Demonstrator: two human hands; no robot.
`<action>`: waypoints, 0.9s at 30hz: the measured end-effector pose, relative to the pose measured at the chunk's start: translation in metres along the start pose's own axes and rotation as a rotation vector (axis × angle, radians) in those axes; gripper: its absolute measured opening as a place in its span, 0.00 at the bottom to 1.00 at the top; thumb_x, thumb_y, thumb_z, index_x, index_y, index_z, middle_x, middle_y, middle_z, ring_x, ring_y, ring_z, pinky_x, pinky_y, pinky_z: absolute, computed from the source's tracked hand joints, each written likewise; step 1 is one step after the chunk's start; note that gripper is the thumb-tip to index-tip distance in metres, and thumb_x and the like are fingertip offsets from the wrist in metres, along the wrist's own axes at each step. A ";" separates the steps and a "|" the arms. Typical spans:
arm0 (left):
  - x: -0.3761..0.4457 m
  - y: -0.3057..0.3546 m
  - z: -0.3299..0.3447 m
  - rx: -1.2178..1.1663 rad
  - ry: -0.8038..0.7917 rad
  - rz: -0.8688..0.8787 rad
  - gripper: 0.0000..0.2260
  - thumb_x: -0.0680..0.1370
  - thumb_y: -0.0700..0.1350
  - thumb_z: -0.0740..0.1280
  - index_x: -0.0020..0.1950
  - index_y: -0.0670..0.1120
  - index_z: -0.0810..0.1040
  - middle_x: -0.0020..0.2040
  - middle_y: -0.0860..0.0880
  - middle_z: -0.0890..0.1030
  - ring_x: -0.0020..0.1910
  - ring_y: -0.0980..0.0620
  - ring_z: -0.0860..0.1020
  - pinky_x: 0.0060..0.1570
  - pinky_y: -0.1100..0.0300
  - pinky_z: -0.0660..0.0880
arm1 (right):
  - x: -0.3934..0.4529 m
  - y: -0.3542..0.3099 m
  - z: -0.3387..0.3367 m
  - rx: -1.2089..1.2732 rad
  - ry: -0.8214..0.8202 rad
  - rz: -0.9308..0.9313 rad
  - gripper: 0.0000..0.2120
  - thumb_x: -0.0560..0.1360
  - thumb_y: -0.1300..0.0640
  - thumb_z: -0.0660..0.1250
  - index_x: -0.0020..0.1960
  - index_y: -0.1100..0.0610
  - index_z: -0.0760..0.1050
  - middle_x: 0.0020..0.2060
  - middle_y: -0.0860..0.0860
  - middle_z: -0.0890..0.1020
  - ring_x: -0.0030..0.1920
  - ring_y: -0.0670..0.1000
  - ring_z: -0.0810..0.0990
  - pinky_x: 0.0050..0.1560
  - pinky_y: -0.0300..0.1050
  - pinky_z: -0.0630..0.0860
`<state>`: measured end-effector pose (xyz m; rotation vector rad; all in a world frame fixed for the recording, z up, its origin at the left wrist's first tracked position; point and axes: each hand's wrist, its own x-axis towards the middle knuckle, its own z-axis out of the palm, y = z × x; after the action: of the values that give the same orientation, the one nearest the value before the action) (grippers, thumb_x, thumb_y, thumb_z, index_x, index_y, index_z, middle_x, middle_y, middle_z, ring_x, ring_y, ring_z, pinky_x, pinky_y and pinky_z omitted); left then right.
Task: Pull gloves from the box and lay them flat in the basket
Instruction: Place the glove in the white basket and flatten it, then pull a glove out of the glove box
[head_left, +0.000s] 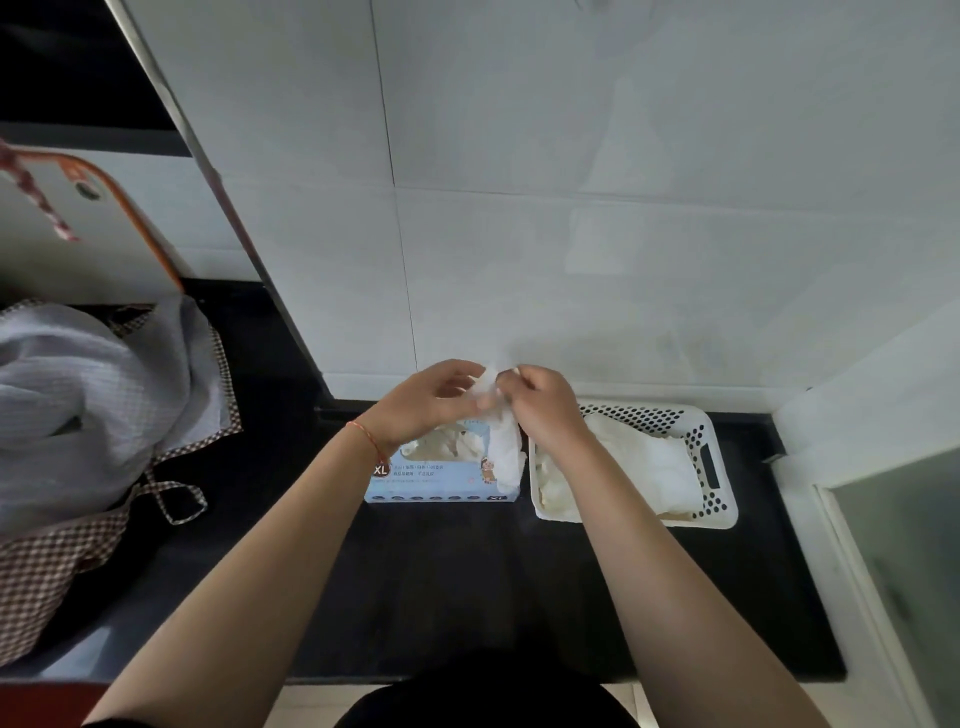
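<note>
A pale blue glove box marked XL lies on the black counter, white gloves showing in its top opening. Above it hangs one white glove, held up by both hands. My left hand pinches its upper edge from the left. My right hand pinches the same edge from the right. The glove's lower end dangles over the box's right end. A white perforated basket stands right of the box, with several white gloves lying in it, partly hidden by my right forearm.
A white tiled wall rises right behind box and basket. On the left lies a grey cloth with a checked brown border, and an orange-rimmed board leans behind it. A white ledge and frosted glass close the right side.
</note>
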<state>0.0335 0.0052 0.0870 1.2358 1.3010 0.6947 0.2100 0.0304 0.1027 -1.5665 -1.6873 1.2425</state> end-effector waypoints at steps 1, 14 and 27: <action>0.000 0.000 0.005 0.035 -0.040 0.011 0.23 0.70 0.57 0.76 0.63 0.54 0.76 0.58 0.54 0.81 0.58 0.56 0.79 0.60 0.58 0.75 | 0.000 0.000 0.000 0.007 0.015 0.002 0.18 0.78 0.55 0.62 0.32 0.56 0.62 0.26 0.49 0.60 0.27 0.48 0.59 0.27 0.40 0.56; -0.009 0.007 -0.012 -0.153 0.180 0.034 0.13 0.77 0.47 0.70 0.49 0.36 0.82 0.44 0.45 0.83 0.45 0.50 0.81 0.55 0.54 0.76 | -0.007 0.010 -0.023 -0.149 -0.105 0.149 0.10 0.74 0.49 0.69 0.45 0.54 0.73 0.39 0.47 0.73 0.38 0.46 0.74 0.38 0.43 0.68; -0.013 0.021 0.010 -0.036 -0.082 0.040 0.12 0.75 0.51 0.73 0.54 0.45 0.83 0.48 0.49 0.86 0.46 0.52 0.84 0.48 0.61 0.79 | -0.022 -0.013 -0.030 -0.030 -0.053 -0.025 0.04 0.75 0.54 0.68 0.45 0.54 0.80 0.38 0.48 0.82 0.38 0.47 0.79 0.41 0.46 0.76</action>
<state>0.0459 -0.0043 0.1095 1.2515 1.1944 0.6856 0.2336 0.0191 0.1320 -1.5375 -1.7607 1.2624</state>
